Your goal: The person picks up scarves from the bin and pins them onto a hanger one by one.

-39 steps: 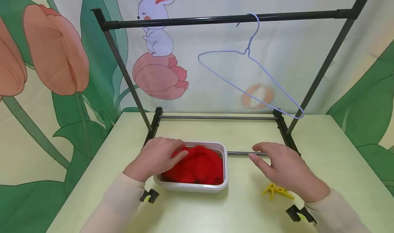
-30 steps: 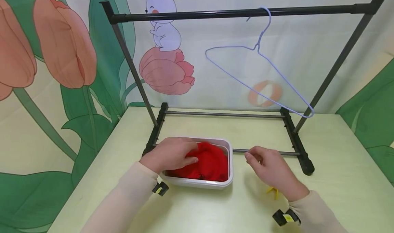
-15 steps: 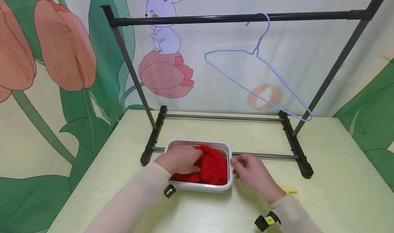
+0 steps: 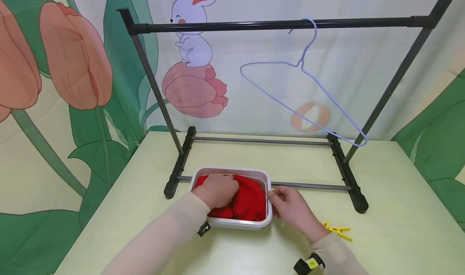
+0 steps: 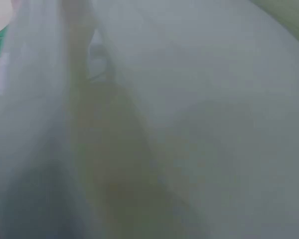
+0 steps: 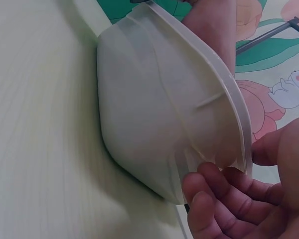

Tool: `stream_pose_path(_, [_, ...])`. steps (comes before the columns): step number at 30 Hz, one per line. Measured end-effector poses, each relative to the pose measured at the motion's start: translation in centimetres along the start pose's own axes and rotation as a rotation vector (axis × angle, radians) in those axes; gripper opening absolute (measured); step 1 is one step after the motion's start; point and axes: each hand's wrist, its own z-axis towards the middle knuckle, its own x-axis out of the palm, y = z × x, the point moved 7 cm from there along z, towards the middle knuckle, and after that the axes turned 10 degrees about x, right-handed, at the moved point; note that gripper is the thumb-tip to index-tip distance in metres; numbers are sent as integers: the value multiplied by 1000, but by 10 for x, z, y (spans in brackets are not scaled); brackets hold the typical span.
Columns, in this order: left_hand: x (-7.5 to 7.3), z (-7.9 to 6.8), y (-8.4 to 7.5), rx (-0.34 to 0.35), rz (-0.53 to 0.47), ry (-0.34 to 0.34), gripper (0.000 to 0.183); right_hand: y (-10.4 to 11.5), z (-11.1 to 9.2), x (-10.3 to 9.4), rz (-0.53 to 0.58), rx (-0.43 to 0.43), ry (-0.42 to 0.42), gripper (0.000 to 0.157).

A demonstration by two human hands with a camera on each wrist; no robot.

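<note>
A white plastic box [image 4: 240,224] with a rounded rim stands on the table, and a crumpled red cloth [image 4: 251,202] fills it. My left hand [image 4: 216,191] reaches inside and grips the cloth with curled fingers; the fingertips are hidden in its folds. At the box's right end, my right hand [image 4: 290,208] pinches the rim. In the right wrist view the thumb sits over the rim [image 6: 239,104] and the other fingers [image 6: 246,201] curl beneath it. A pale, blurred surface fills most of the left wrist view.
Behind the box stands a black metal rack [image 4: 225,26], whose lower front bar passes behind the box. A lilac wire hanger [image 4: 302,61] hangs from its top bar. A yellow clothes peg [image 4: 338,230] lies on the table by the right forearm.
My left hand has moved right and down into the box, its fingers closing on the red cloth. My right hand has come left from beside the box to its rim.
</note>
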Motion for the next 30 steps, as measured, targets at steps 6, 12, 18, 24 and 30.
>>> stream_pose_path(6, [11,0,4,-22,-69,35,19,0,-1,7,19,-13,9,18])
stream_pose_path(12, [17,0,7,12,-64,10,25,2,-3,10,5,-28,13,18])
stream_pose_path(18, [13,-4,10,29,-73,-17,22,3,-4,11,-3,-25,9,17])
stream_pose_path(24, [-11,-14,16,16,-56,-114,16,5,-5,7,-11,-15,4,17])
stream_pose_path(30, [-41,-30,19,-8,-177,-269,13,7,-3,2,-20,-18,-12,17])
